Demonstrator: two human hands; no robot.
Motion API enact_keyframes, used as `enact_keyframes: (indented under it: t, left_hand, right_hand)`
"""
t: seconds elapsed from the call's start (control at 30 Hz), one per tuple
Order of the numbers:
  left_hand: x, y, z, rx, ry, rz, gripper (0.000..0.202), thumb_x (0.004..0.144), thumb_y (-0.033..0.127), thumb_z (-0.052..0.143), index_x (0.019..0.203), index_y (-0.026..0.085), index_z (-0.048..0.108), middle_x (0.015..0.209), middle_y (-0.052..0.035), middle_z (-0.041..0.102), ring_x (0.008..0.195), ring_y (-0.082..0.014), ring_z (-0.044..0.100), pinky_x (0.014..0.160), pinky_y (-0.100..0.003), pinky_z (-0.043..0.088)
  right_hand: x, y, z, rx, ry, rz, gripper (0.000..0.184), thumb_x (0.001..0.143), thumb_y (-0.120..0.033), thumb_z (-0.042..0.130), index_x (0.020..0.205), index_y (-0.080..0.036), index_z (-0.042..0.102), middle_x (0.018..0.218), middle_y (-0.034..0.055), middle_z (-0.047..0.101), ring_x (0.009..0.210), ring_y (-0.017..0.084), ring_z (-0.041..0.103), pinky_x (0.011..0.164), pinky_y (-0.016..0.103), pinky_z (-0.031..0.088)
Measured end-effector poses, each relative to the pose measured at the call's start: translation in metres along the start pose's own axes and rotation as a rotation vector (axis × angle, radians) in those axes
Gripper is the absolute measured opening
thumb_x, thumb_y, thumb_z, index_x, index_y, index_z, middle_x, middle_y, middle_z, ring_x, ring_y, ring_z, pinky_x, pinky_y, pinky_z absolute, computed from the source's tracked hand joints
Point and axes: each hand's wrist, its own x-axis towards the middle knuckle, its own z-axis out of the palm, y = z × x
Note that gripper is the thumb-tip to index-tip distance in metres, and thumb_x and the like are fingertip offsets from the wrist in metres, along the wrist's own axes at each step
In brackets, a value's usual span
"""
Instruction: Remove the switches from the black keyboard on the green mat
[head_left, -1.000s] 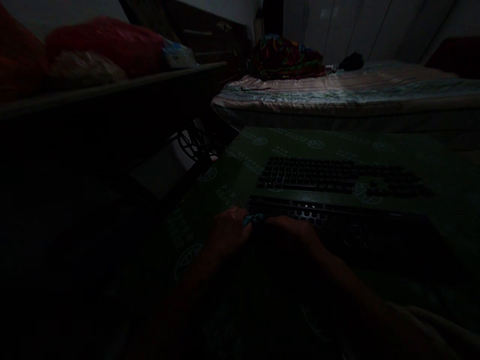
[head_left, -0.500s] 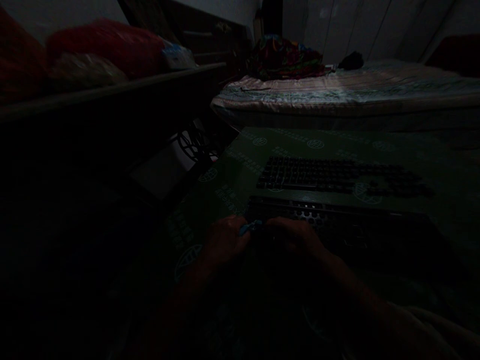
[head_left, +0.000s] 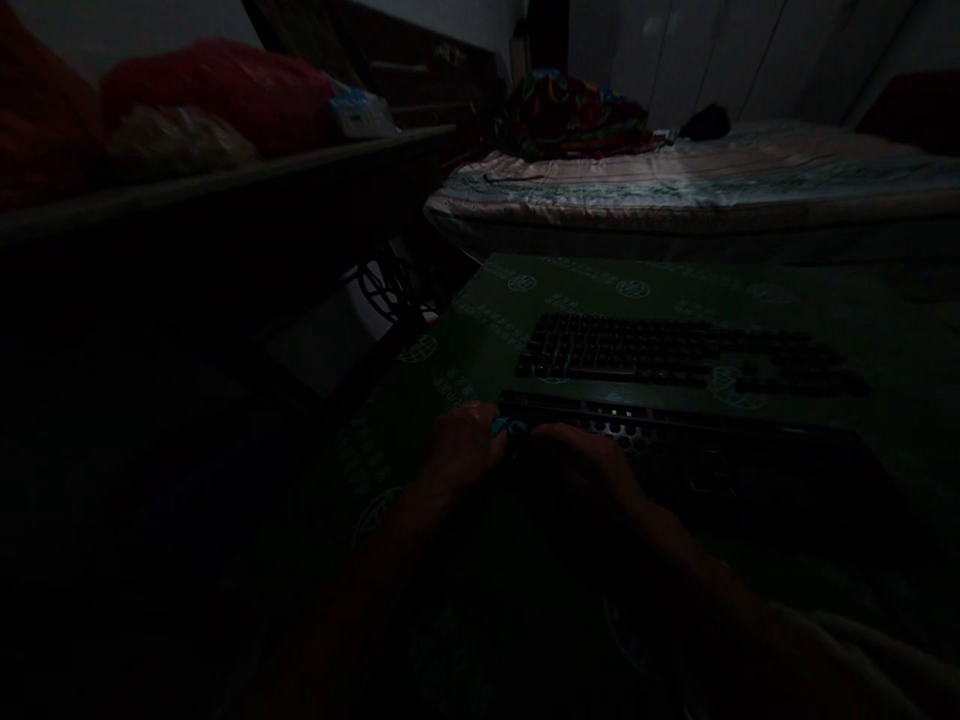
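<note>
The scene is very dark. My left hand (head_left: 463,450) is curled round a small light-blue tool (head_left: 510,428) at the left end of a dark perforated keyboard base (head_left: 675,445). My right hand (head_left: 581,462) rests right beside it on the same end of the base, fingers bent; what it holds, if anything, is hidden in the dark. Behind the base a layout of loose black keycaps (head_left: 675,352) lies on the green printed mat (head_left: 487,320).
A bed with a striped cover (head_left: 712,180) and a heap of colourful cloth (head_left: 574,115) stands behind the mat. A dark shelf (head_left: 225,180) with red bags runs along the left. A pale flat object (head_left: 330,335) lies left of the mat.
Both hands drew back toward me a little half a second ago and have now moved forward again to the base's left end, the blue tool moving with them.
</note>
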Motion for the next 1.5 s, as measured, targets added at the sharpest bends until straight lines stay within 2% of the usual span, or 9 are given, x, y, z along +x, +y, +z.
enact_keyframes:
  t: [0.17, 0.33, 0.5, 0.63, 0.83, 1.0, 1.27, 1.43, 1.5]
  left_hand:
    - [0.0, 0.001, -0.004, 0.026, -0.005, 0.005, 0.026, 0.081, 0.035, 0.044, 0.091, 0.017, 0.06, 0.093, -0.0077, 0.064, 0.084, -0.0206, 0.06, 0.064, -0.028, 0.041]
    - [-0.006, 0.001, -0.01, 0.011, -0.072, 0.007, 0.024, 0.08, 0.033, 0.044, 0.087, 0.019, 0.062, 0.088, -0.0065, 0.066, 0.081, -0.0199, 0.061, 0.062, -0.028, 0.041]
    - [0.002, -0.001, -0.007, 0.02, -0.018, 0.006, 0.026, 0.08, 0.036, 0.045, 0.091, 0.018, 0.061, 0.093, -0.007, 0.064, 0.084, -0.0206, 0.06, 0.065, -0.028, 0.042]
    - [0.009, 0.0, -0.006, 0.017, 0.008, 0.005, 0.027, 0.082, 0.034, 0.044, 0.093, 0.017, 0.061, 0.095, -0.0083, 0.064, 0.086, -0.0208, 0.06, 0.066, -0.028, 0.042]
    - [0.012, 0.004, -0.01, 0.057, -0.029, 0.012, 0.028, 0.081, 0.033, 0.044, 0.095, 0.016, 0.061, 0.095, -0.009, 0.064, 0.088, -0.0223, 0.06, 0.068, -0.029, 0.042]
    - [0.015, 0.008, -0.009, 0.049, -0.036, 0.058, 0.029, 0.081, 0.034, 0.044, 0.096, 0.018, 0.062, 0.097, -0.0088, 0.064, 0.088, -0.0222, 0.06, 0.068, -0.03, 0.043]
    - [0.016, 0.014, -0.007, 0.047, -0.048, 0.088, 0.027, 0.078, 0.031, 0.046, 0.097, 0.018, 0.062, 0.098, -0.0079, 0.063, 0.088, -0.0213, 0.06, 0.069, -0.029, 0.043]
    - [0.011, 0.007, -0.011, 0.046, -0.063, 0.09, 0.027, 0.078, 0.031, 0.046, 0.096, 0.019, 0.062, 0.097, -0.0075, 0.064, 0.088, -0.021, 0.06, 0.069, -0.029, 0.043]
    - [0.009, 0.004, -0.012, 0.038, -0.081, 0.087, 0.026, 0.077, 0.031, 0.046, 0.094, 0.02, 0.063, 0.096, -0.0069, 0.065, 0.087, -0.0205, 0.06, 0.069, -0.028, 0.043]
  right_hand:
    - [0.003, -0.006, -0.003, 0.045, -0.01, 0.041, 0.032, 0.084, -0.014, 0.041, 0.111, -0.021, 0.058, 0.105, 0.0058, 0.067, 0.092, 0.016, 0.063, 0.077, 0.026, 0.049]
    - [0.004, -0.01, -0.005, 0.063, -0.046, 0.082, 0.027, 0.085, -0.016, 0.041, 0.104, -0.021, 0.06, 0.09, 0.0032, 0.069, 0.078, 0.014, 0.064, 0.068, 0.022, 0.049]
    - [0.002, -0.004, -0.002, 0.03, -0.024, 0.045, 0.039, 0.078, -0.01, 0.044, 0.112, -0.023, 0.057, 0.107, 0.0054, 0.066, 0.095, 0.017, 0.062, 0.079, 0.027, 0.048]
    - [0.004, -0.004, -0.003, 0.082, -0.011, 0.064, 0.036, 0.081, -0.012, 0.041, 0.111, -0.021, 0.057, 0.106, 0.0068, 0.066, 0.095, 0.017, 0.062, 0.08, 0.028, 0.048]
    - [0.01, -0.008, -0.006, 0.138, 0.012, 0.126, 0.026, 0.084, -0.02, 0.042, 0.104, -0.02, 0.059, 0.095, 0.0048, 0.068, 0.083, 0.015, 0.064, 0.072, 0.024, 0.049]
    - [0.011, -0.007, -0.008, 0.137, 0.059, 0.112, 0.024, 0.083, -0.02, 0.042, 0.097, -0.019, 0.061, 0.088, 0.0045, 0.069, 0.078, 0.015, 0.064, 0.068, 0.024, 0.048]
    - [0.009, -0.006, -0.016, 0.113, 0.126, 0.288, 0.021, 0.084, -0.028, 0.045, 0.089, -0.019, 0.065, 0.076, 0.0026, 0.069, 0.068, 0.015, 0.063, 0.06, 0.023, 0.047]
    - [0.01, -0.007, -0.016, 0.119, 0.072, 0.14, 0.023, 0.082, -0.022, 0.044, 0.092, -0.019, 0.064, 0.086, 0.0044, 0.07, 0.076, 0.016, 0.064, 0.067, 0.025, 0.048]
    - [0.01, -0.007, -0.015, 0.106, 0.063, 0.125, 0.023, 0.083, -0.022, 0.043, 0.094, -0.02, 0.064, 0.088, 0.0041, 0.069, 0.077, 0.015, 0.064, 0.067, 0.024, 0.048]
